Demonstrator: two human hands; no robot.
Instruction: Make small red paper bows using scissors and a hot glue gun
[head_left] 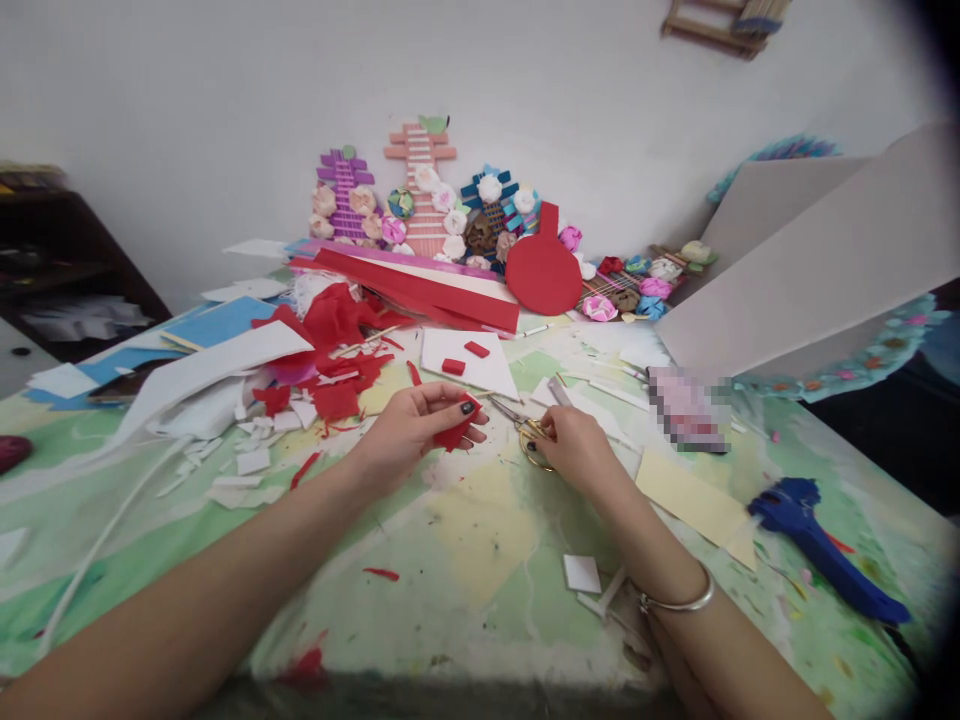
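Note:
My left hand [412, 425] pinches a small red piece of paper [452, 434] between thumb and fingers, above the middle of the table. Close by on the right, my right hand [581, 440] is closed round the gold handles of a pair of scissors [525, 425]. The blades point left toward the red piece; whether they touch it I cannot tell. Just beyond the hands lies a white sheet [486, 378] with two small red blocks [453, 367] on it. Scraps of red paper [349, 385] are heaped left of it.
A red round-bodied cutout with a neck [544, 270] leans at the back among flower-decorated stick crafts [424, 190]. At right are a blue glue gun [825, 550], a pale yellow sheet [697, 505] and a large grey board [795, 250]. A white cord [112, 545] crosses the left side.

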